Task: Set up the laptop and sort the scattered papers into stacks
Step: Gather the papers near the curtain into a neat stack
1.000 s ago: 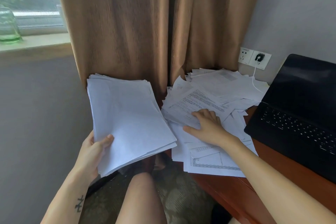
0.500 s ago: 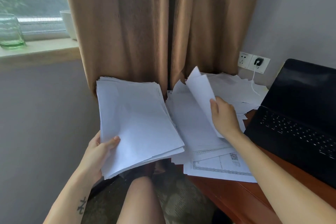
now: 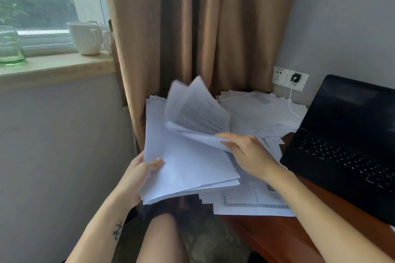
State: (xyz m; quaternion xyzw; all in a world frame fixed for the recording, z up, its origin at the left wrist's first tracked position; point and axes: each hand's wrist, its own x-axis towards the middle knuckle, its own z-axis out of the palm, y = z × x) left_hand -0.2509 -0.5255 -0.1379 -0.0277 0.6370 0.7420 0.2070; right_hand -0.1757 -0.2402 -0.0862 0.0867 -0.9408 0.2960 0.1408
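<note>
Mid-sort, it seems: a thick stack of white paper [image 3: 188,162] is gripped by the left hand [image 3: 139,175] off the red-brown wooden desk [image 3: 299,230]; loose printed sheets [image 3: 196,111] are pinched above it by the right hand [image 3: 248,153], to be squared down next.

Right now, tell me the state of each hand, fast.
Left hand: closed, gripping the thick stack of white paper sheets at its lower corner.
Right hand: closed, pinching a few loose white printed sheets above that stack.
</note>
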